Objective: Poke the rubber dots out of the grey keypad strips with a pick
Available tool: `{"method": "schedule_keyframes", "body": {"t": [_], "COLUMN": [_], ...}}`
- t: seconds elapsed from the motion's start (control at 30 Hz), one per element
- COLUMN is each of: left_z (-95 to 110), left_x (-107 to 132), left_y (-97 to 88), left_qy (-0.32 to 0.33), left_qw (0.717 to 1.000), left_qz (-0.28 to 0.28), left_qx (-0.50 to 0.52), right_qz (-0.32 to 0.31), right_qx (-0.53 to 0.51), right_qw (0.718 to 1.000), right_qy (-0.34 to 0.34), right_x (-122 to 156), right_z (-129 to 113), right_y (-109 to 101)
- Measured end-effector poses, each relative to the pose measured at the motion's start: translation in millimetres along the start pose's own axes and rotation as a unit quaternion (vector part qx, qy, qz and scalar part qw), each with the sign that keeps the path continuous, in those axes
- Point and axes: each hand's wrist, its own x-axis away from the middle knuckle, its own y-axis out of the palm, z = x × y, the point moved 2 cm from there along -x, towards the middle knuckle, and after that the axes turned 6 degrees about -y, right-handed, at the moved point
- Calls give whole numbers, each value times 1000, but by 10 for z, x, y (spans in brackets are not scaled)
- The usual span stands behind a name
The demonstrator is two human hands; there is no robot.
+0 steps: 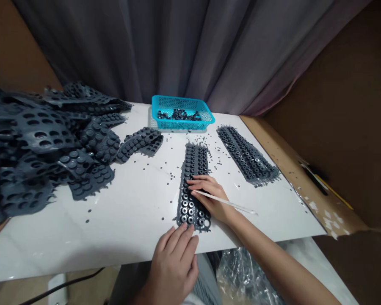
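Observation:
A dark grey rubber sheet with rows of round cups lies lengthwise before me on the white table. My right hand is closed on a thin white stick; its fingertips are over the middle of the sheet, and they hide the stick's working end. Shiny rings show in the cups nearest me, and one near corner has a white hole. My left hand lies flat at the table's front edge, fingers stretched out, with its fingertips at the sheet's near end.
A turquoise basket holding small black parts stands at the back. Another rubber sheet lies to the right, and a large heap of sheets fills the left. Small dark discs are scattered about. A yellow tool lies beyond the right edge.

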Motion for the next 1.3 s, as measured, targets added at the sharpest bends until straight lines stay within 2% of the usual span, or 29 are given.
{"method": "schedule_keyframes", "body": {"t": [0.1,0.2,0.33,0.43,0.5,0.57,0.63,0.7,0.83,1.1,1.3], "left_z": [4,3,-1,-1,1,5,7,8,5,0,-6], "left_x": [-8,-13,-8,-3,-4,-8,-11,-13,-18,-12,-7], "left_y": [-9,-20,-21,-20,-21,-22,-24,-24,-25,-17,-14], "left_qy": [4,8,5,2,1,2,2,3,2,11,8], "left_qw": [1000,1000,1000,1000,1000,1000,1000,1000,1000,1000,1000], "left_qz": [1,-1,-7,-6,-2,-1,0,-1,-1,-3,-3], "left_qx": [-3,-3,-2,0,0,0,0,-1,3,-7,-15], "right_qz": [-6,-26,-57,-64,-29,18,39,28,4,-2,-54], "right_qx": [23,89,216,263,244,175,87,28,-8,11,154], "right_qw": [1000,995,968,954,964,982,995,999,1000,1000,984], "right_qy": [-8,-41,-117,-131,-102,-65,-39,-29,-12,-14,-75], "right_x": [-2,-14,-79,-154,-200,-223,-214,-181,-111,-106,-166], "right_z": [9,39,89,134,155,160,153,146,166,190,221], "right_y": [-1,7,-6,-48,-91,-121,-115,-78,-13,-2,-23]}}
